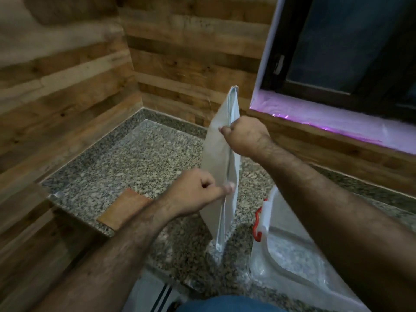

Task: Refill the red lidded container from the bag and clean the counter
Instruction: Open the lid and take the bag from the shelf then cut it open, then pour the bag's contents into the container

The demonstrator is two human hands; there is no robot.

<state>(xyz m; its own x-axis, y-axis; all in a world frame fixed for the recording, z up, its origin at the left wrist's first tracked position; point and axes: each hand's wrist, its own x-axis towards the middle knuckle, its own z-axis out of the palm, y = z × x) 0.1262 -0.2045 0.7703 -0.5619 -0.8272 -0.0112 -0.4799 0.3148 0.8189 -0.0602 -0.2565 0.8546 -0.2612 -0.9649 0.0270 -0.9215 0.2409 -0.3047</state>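
Note:
A flat white bag [219,163] hangs edge-on above the granite counter [139,158], its lower corner close to the counter. My right hand [244,136] pinches its upper edge. My left hand [198,191] pinches the same edge lower down. A clear plastic container [290,255] with a red clasp [257,221] stands at the lower right, partly hidden by my right forearm; white grains show inside it. Whether its lid is on I cannot tell.
A brown cloth or pad [125,208] lies on the counter near its left front edge. Wood-panelled walls close the corner at left and back. A dark window [349,55] with a white sill [326,118] sits at the upper right.

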